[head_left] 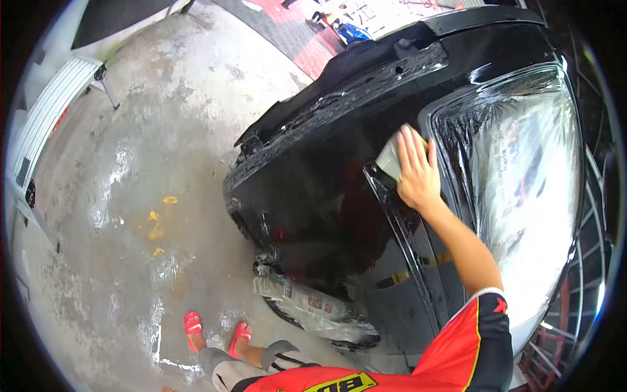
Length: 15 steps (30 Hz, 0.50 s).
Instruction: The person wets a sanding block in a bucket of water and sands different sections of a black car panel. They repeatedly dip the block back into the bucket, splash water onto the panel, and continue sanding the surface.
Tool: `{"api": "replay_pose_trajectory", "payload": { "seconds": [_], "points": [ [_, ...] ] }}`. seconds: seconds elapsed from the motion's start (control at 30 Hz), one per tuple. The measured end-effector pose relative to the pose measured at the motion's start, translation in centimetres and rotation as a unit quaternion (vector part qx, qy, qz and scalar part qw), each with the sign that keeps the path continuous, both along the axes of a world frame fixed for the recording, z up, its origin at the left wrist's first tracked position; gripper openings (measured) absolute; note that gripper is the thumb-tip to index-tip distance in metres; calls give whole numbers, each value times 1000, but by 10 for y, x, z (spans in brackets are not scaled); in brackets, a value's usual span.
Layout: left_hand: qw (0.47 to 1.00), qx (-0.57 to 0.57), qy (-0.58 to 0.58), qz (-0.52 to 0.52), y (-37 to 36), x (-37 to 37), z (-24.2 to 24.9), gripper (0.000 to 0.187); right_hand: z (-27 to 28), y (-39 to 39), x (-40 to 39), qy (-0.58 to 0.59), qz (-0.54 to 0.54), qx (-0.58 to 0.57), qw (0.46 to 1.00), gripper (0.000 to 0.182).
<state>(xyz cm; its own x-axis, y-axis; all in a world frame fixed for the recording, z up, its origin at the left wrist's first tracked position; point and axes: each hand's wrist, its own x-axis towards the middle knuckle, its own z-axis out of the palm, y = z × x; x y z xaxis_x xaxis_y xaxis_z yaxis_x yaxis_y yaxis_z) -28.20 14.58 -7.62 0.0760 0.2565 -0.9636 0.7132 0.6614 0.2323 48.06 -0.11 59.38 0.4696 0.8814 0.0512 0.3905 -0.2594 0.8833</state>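
My right hand [418,171] presses a grey sheet of sandpaper [390,157] against the black car body [313,176], fingers stretched forward over it. A bit of yellow shows beside the fingertips, perhaps a pad under the sheet. The hand is just beside the window, which is covered in clear plastic film [522,144]. Close below the sheet, a black trim strip [405,255] runs along the body. The palm hides part of the sheet. My left hand is out of view.
A wheel wrapped in printed plastic [313,306] sits low on the car. At the left stands a metal work platform [55,98]. The concrete floor [163,144] is wet, with yellow smears [155,230]. Blue and white items [353,31] lie beyond the car.
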Motion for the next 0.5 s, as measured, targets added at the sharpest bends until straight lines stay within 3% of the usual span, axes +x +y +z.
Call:
{"api": "replay_pose_trajectory", "payload": {
  "seconds": [0.07,0.17,0.27,0.3,0.33,0.43,0.5],
  "points": [
    [1000,0,-1,7,6,19,-1,48,25,67,24,-37,51,74,995,71],
    [1000,15,-24,4,21,49,-4,49,35,101,48,-157,56,178,970,72],
    [999,22,-48,3,38,87,0,50,-32,63,33,-24,34,187,981,71],
    [998,25,-55,5,43,98,2,50,-24,61,30,-5,34,192,981,72],
    [998,26,-61,7,47,107,5,50,-7,71,22,16,36,200,979,73],
    [997,34,-71,1,61,128,18,51,107,107,48,-224,59,255,939,69],
    [996,37,-76,1,65,137,26,52,128,111,71,-240,80,294,922,70]
  ]
}}
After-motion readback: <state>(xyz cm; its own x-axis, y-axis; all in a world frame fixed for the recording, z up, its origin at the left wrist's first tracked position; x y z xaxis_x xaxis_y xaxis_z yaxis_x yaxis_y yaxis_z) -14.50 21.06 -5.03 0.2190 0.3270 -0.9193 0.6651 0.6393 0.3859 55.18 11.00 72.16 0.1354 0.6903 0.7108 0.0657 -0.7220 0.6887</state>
